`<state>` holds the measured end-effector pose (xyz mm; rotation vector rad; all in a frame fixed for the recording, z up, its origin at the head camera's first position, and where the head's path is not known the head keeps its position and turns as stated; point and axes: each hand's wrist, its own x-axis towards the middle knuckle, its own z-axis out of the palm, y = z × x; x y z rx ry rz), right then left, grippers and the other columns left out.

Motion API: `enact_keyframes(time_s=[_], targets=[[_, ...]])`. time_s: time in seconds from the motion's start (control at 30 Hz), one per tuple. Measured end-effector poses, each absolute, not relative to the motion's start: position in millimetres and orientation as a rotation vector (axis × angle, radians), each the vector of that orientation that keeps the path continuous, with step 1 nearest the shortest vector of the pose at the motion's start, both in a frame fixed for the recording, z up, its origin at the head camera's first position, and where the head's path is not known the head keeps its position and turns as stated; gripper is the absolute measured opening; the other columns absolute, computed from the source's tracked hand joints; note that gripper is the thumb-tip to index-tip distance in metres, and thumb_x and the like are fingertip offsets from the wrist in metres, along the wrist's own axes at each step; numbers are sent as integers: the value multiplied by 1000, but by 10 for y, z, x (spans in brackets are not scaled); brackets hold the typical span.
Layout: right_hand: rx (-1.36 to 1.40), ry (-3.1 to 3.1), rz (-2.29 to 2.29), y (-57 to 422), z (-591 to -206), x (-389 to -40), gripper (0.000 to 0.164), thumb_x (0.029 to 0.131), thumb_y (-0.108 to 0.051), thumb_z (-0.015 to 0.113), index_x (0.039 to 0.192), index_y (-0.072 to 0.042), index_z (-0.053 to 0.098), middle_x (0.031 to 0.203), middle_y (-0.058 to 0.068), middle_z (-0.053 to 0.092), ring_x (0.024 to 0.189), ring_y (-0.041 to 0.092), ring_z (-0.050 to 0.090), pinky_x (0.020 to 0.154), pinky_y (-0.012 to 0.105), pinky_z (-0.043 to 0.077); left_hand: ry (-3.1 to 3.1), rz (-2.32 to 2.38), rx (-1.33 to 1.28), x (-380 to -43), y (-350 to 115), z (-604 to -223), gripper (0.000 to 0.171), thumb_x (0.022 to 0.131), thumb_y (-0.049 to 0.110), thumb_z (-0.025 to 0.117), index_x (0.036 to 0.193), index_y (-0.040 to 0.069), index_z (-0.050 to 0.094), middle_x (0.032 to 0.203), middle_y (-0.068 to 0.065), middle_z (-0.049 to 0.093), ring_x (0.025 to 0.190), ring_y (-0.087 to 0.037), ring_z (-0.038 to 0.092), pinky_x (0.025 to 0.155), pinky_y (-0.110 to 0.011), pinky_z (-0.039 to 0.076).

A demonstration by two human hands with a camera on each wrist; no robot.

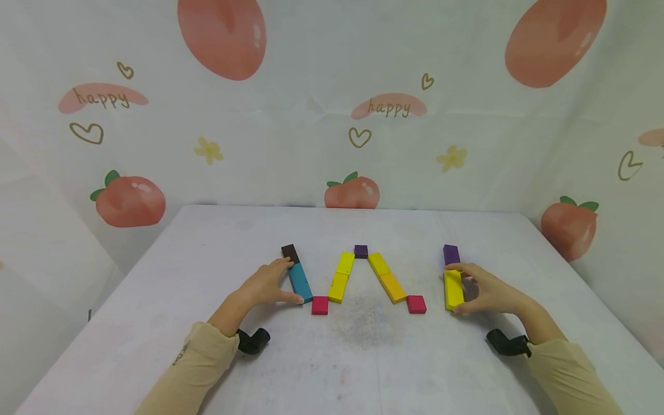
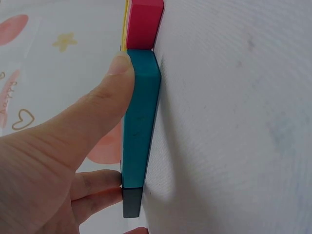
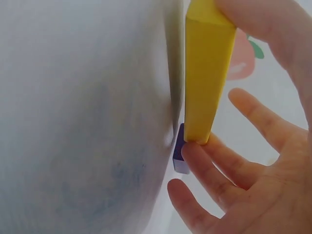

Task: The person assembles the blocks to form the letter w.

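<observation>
My left hand (image 1: 266, 283) spans a long blue block (image 1: 300, 282) on the table, thumb at its near end and fingertips at its far end. A dark brown block (image 1: 289, 253) meets that far end; a red block (image 1: 320, 305) sits by the near end. On the right side, my right hand (image 1: 490, 289) pinches a long yellow block (image 1: 453, 289) lengthwise between thumb and fingers. A strip of shadow shows beside this yellow block (image 3: 207, 78) in the right wrist view. Just beyond it lies a purple block (image 1: 451, 255), partly covered by the fingers.
Between the hands, yellow blocks (image 1: 339, 287) slant up to a small dark purple block (image 1: 361, 251). From there a yellow block (image 1: 379, 264) and an orange-yellow block (image 1: 393, 288) slant down to another red block (image 1: 417, 304). A white cloth covers the table (image 1: 363, 369).
</observation>
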<state>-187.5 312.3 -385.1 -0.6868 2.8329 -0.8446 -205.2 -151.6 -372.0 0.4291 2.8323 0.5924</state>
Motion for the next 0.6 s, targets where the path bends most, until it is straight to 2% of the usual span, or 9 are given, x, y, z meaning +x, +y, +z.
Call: enact_keyframes(time_s=[0.27,0.6], targets=[[-697,2839,-879,3068,-3817,-1867,77,68,-23,81,130,1,43,127,24,47,111,40,46,92,63,43,2834,596,430,-2051,-1521,-3734,89,72,41,77,141,0,37,149,-22,33,133,-44,35,107,-57,34],[-684,2911,-873,2993,-3813,-1873,73,70,-25,80,128,1,45,123,22,50,109,38,48,91,62,44,2830,593,429,-2045,-1520,-3727,90,73,42,77,141,1,37,149,-21,33,133,-44,35,107,-57,35]])
